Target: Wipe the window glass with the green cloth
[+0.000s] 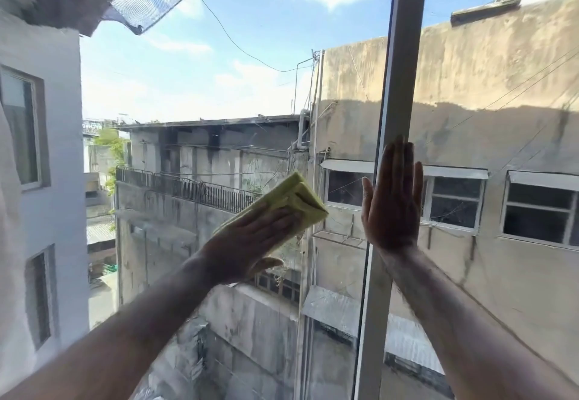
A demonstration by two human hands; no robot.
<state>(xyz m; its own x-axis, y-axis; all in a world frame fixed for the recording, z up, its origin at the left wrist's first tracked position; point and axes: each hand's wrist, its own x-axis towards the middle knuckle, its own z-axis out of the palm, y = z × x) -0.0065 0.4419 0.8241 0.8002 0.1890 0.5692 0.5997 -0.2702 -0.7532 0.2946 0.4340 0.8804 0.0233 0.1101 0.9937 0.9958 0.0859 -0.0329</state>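
While left hand (250, 236) presses green cloth (291, 202) flat on window glass (203, 86) — right hand (393, 202) open, fingers spread, against frame (404, 70).

No text, label, brand or number can be read here. One sign (89, 126) stands far off on a rooftop near the left edge of the window glass (194, 86), with a few pale letters on it, but they are too small and blurred to make out.
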